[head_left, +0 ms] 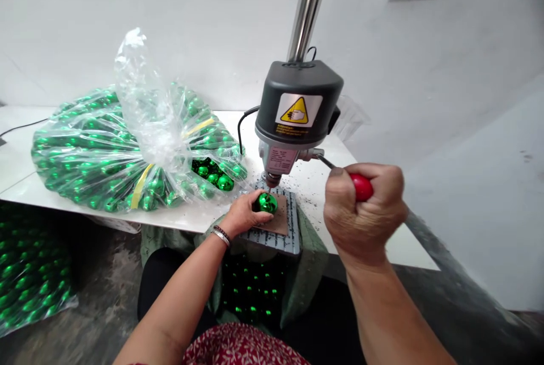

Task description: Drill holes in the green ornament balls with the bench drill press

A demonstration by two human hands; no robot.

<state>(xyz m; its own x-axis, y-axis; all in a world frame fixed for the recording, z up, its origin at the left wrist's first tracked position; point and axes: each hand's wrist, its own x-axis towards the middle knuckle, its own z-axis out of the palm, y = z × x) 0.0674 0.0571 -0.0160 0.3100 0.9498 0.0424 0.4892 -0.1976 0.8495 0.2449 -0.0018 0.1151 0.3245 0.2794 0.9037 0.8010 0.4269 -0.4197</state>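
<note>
Metallic-green ball is resting on a brown board beneath the drill press; our left hand is pinching it between its fingers, while our right hand is clasping the red lever knob, fingers curled around.

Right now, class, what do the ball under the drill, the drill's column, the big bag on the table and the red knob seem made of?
Green ball: probably hard plastic, mirror-glossy; sharp highlights, though glass isn't ruled out.
Column: likely steel, polished; bright silvery streaks.
Big bag: thin clear plastic film; creased, more balls showing through.
Red knob: perhaps plastic; smooth and shiny.
</note>
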